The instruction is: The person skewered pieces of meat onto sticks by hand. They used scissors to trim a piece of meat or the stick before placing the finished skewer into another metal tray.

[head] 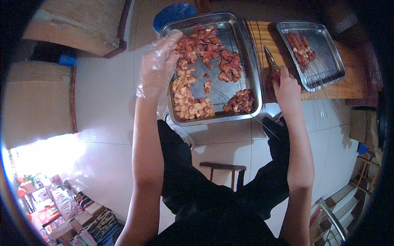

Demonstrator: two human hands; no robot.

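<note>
My left hand (158, 66), in a clear plastic glove, is at the left rim of a large metal tray (215, 70). Its fingertips reach the dark marinated meat (203, 43); whether they grip a piece cannot be seen. Pale diced pieces (187, 95) line the tray's left and near sides. Across the tray runs a thin metal skewer (261, 124), passing the small meat pile (241, 101) and jutting past the near rim. My bare right hand (287, 87) grips the red handles of scissors (271, 58), whose blades are together over a wooden board (257, 33).
A smaller metal tray (329, 58) on the board holds loaded meat skewers (300, 49), their bare ends overhanging the near edge. Loose skewers (258, 55) lie beside the large tray. Behind it stands a blue bucket (175, 13). A wooden stool-like frame (223, 166) is between my legs.
</note>
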